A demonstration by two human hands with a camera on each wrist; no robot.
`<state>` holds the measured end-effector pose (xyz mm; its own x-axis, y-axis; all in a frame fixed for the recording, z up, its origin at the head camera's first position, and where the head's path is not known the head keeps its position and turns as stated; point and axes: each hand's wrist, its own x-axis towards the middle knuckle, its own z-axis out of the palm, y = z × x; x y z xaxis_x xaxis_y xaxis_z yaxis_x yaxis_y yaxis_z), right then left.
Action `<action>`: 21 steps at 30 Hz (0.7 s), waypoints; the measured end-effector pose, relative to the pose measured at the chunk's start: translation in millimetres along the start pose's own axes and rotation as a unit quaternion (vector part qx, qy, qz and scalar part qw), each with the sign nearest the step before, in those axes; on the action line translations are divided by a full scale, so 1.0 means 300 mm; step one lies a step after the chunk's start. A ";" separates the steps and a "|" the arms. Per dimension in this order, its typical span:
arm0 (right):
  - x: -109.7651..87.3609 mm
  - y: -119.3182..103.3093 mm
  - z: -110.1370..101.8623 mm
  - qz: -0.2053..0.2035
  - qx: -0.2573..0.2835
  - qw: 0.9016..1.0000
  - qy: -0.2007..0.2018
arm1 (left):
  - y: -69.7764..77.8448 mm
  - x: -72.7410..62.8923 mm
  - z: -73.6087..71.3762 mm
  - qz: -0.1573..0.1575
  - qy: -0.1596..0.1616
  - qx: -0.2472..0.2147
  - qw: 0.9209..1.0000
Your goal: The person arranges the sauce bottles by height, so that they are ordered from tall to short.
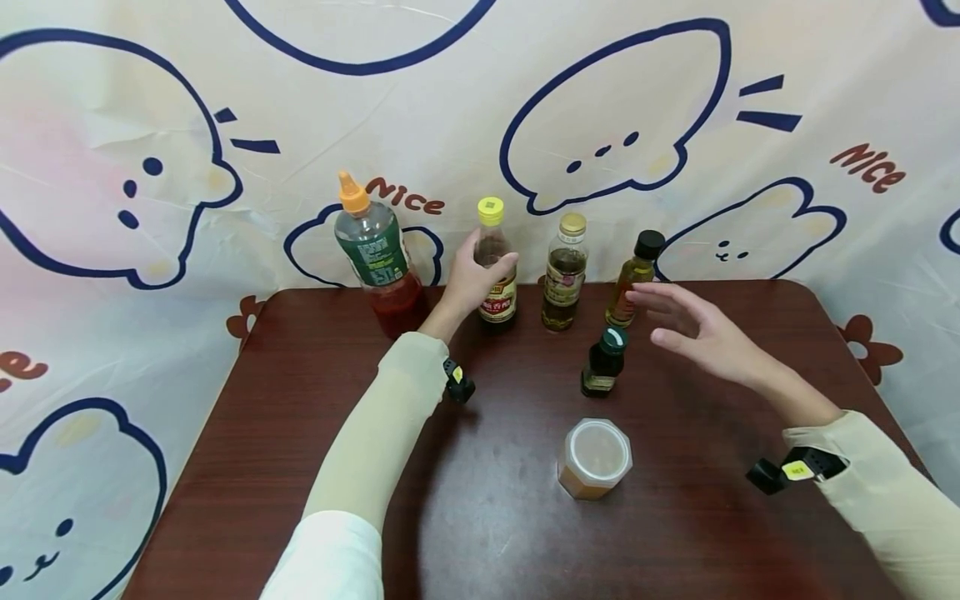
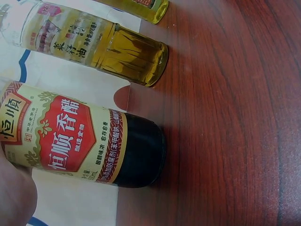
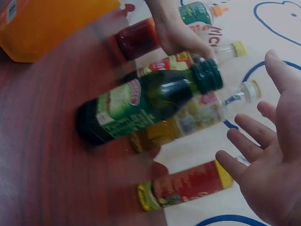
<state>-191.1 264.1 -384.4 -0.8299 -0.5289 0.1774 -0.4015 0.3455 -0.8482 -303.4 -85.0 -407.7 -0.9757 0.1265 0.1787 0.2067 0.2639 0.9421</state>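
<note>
My left hand [image 1: 474, 277] grips the dark vinegar bottle [image 1: 497, 265] with a yellow cap, standing at the back of the brown table [image 1: 300, 433]. Its red and cream label [image 2: 61, 136] fills the left wrist view. My right hand [image 1: 693, 327] hovers open with spread fingers [image 3: 263, 146], holding nothing, just right of a small dark green bottle [image 1: 603, 362] with a green cap [image 3: 207, 74]. Behind it stand an oil bottle [image 1: 565, 272] with a gold cap and a small yellow oil bottle [image 1: 633, 279] with a black cap.
A large red sauce bottle [image 1: 377, 258] with an orange nozzle stands at the back left. A clear-lidded jar [image 1: 594, 458] of amber contents sits nearer me at the table's middle. A cartoon-print cloth [image 1: 150, 167] hangs behind the table.
</note>
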 end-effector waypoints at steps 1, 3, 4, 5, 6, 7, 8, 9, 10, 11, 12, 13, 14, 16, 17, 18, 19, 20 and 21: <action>0.003 0.008 0.008 -0.001 0.008 1.000 -0.006 | -0.001 0.000 0.000 -0.001 0.001 0.001 1.000; 0.008 0.023 0.024 -0.009 0.025 0.999 -0.019 | -0.002 0.001 0.001 -0.001 0.002 0.000 1.000; 0.011 0.030 0.032 -0.011 0.034 0.999 -0.025 | -0.002 0.001 0.002 -0.001 0.002 0.000 1.000; 0.013 0.036 0.040 -0.016 0.037 0.999 -0.031 | -0.003 0.001 0.002 0.001 0.003 0.000 1.000; 0.016 0.042 0.048 -0.017 0.044 0.998 -0.035 | -0.003 0.001 0.003 0.002 0.003 0.000 1.000; 0.019 0.047 0.055 -0.018 0.049 0.998 -0.038 | -0.002 0.001 0.003 0.003 0.004 0.000 1.000; 0.022 0.051 0.063 -0.018 0.052 0.998 -0.041 | -0.001 0.000 0.003 0.004 0.004 0.000 1.000; 0.025 0.054 0.070 -0.017 0.054 0.997 -0.044 | -0.001 0.000 0.003 0.006 0.004 0.000 1.000; 0.028 0.058 0.078 -0.014 0.055 0.997 -0.046 | -0.001 -0.001 0.003 0.006 0.004 0.000 1.000; 0.032 0.061 0.085 -0.013 0.056 0.997 -0.049 | -0.001 -0.001 0.002 0.007 0.004 0.000 1.000; 0.037 0.064 0.093 -0.010 0.058 0.997 -0.050 | -0.001 -0.001 0.002 0.007 0.004 0.000 1.000; 0.041 0.068 0.100 -0.009 0.058 0.997 -0.052 | -0.001 -0.002 0.002 0.008 0.004 0.000 1.000; 0.045 0.072 0.106 -0.009 0.058 0.997 -0.053 | -0.001 -0.002 0.002 0.010 0.005 -0.001 1.000; 0.054 0.081 0.119 -0.009 0.057 0.997 -0.054 | -0.002 -0.002 0.002 0.012 0.005 -0.001 1.000; 0.058 0.086 0.125 -0.010 0.056 0.997 -0.054 | -0.002 -0.002 0.002 0.013 0.005 -0.001 1.000; 0.063 0.091 0.131 -0.010 0.055 0.997 -0.056 | -0.002 -0.003 0.002 0.012 0.004 -0.001 1.000; 0.067 0.097 0.137 -0.010 0.054 0.997 -0.057 | -0.002 -0.003 0.002 0.012 0.004 -0.001 1.000; 0.071 0.102 0.143 -0.011 0.054 0.997 -0.060 | -0.003 -0.003 0.002 0.011 0.004 -0.001 1.000; 0.076 0.107 0.149 -0.012 0.056 0.996 -0.062 | -0.003 -0.003 0.002 0.009 0.003 0.000 1.000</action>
<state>-205.5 228.7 -429.8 -0.7636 -0.6301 0.1411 -0.3694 0.2470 -0.8958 -302.7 -84.8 -409.0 -0.9721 0.1248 0.1984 0.2251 0.2613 0.9386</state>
